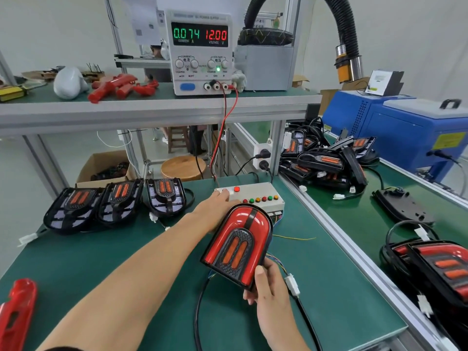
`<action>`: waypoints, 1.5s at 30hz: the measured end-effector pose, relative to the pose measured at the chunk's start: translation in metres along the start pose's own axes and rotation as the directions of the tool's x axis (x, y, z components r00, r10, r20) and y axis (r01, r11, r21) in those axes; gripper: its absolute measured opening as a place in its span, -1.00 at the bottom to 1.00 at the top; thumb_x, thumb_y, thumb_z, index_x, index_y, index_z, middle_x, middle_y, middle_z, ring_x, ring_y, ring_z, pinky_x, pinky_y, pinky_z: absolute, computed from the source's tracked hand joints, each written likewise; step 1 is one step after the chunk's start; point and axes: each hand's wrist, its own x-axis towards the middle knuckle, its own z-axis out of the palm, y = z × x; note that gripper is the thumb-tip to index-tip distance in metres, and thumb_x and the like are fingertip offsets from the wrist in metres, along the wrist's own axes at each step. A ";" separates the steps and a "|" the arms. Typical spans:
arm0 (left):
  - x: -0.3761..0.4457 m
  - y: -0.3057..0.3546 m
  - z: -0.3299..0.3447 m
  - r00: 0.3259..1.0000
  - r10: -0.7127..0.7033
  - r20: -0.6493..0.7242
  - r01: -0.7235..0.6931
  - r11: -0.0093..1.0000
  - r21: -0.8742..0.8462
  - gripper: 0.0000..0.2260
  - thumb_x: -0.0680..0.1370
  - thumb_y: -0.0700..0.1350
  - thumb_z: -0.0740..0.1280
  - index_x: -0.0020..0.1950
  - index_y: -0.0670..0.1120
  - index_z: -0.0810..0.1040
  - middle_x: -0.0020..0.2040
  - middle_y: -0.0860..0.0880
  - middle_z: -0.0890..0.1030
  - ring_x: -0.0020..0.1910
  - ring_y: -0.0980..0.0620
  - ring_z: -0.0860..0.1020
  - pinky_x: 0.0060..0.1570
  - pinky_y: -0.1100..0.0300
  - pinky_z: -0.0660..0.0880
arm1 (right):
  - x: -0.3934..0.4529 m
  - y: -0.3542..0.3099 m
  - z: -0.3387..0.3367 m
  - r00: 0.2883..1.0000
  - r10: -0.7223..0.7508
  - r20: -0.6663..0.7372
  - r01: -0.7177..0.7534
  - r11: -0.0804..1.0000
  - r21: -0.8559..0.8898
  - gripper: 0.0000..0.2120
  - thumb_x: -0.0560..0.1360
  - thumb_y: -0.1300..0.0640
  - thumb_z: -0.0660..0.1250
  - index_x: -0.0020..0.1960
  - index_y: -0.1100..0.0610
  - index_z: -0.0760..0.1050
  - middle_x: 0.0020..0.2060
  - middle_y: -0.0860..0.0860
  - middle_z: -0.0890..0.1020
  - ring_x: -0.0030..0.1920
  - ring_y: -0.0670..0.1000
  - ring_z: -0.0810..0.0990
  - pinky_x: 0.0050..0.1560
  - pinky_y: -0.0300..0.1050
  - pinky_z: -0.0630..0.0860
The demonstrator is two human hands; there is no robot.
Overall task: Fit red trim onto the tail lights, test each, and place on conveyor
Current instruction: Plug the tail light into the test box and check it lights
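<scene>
Power supply (201, 53) on the shelf, blue machine (405, 127) right, wooden stool (183, 168), cardboard box (103, 168).

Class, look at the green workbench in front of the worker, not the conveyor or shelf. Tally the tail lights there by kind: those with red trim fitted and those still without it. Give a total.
Tail lights with red trim fitted: 1, held by the right hand
Tail lights without trim: 3
Total: 4
</scene>
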 end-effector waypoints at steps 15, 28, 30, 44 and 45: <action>0.008 -0.001 -0.014 0.999 0.017 0.034 -0.019 0.998 0.068 -0.58 0.68 -0.08 0.25 0.54 0.15 0.35 0.36 -0.13 0.40 0.42 -0.16 0.38 0.31 -0.13 0.46 | 0.004 0.006 -0.001 1.000 0.006 -0.012 -0.006 0.997 -0.074 -0.81 0.71 0.14 0.13 0.25 0.02 0.45 -0.35 0.11 0.63 -0.36 0.08 0.52 -0.26 0.00 0.44; 0.069 0.017 -0.048 0.994 0.064 0.089 -0.027 0.929 -0.370 -0.60 0.74 0.11 0.05 -0.02 -0.06 0.57 0.01 -0.09 0.62 0.05 -0.11 0.56 0.09 0.04 0.40 | 0.006 -0.001 0.000 1.000 0.005 0.017 -0.005 1.000 -0.022 -0.68 0.57 0.06 0.20 0.26 0.17 0.44 -0.22 0.17 0.70 -0.43 0.12 0.54 -0.46 -0.07 0.42; 0.080 0.025 -0.046 0.982 0.072 0.173 -0.012 0.944 -0.330 -0.60 0.73 0.10 0.04 0.32 -0.05 0.58 0.32 -0.11 0.57 0.33 -0.16 0.49 0.30 0.00 0.37 | 0.006 0.000 0.000 0.999 -0.010 0.034 0.011 1.000 -0.019 -0.72 0.60 0.12 0.18 0.25 0.20 0.45 -0.21 0.19 0.70 -0.44 0.15 0.53 -0.46 -0.04 0.40; 0.106 0.031 -0.027 0.958 0.063 0.281 0.006 0.971 -0.239 -0.47 0.67 -0.21 0.05 0.50 0.29 0.39 0.43 -0.14 0.35 0.39 -0.20 0.38 0.42 -0.11 0.32 | 0.010 0.001 -0.002 0.999 -0.021 0.036 0.024 0.996 -0.091 -0.81 0.69 0.26 0.12 0.21 0.17 0.46 -0.42 0.34 0.58 -0.47 0.12 0.45 -0.32 0.03 0.37; 0.106 0.031 -0.027 0.958 0.059 0.280 0.008 0.972 -0.234 -0.47 0.67 -0.20 0.05 0.50 0.32 0.38 0.42 -0.14 0.34 0.38 -0.19 0.38 0.42 -0.13 0.32 | 0.011 0.003 -0.002 0.999 -0.023 0.032 0.026 0.995 -0.097 -0.81 0.69 0.27 0.11 0.21 0.16 0.46 -0.45 0.32 0.58 -0.49 0.11 0.44 -0.31 0.03 0.36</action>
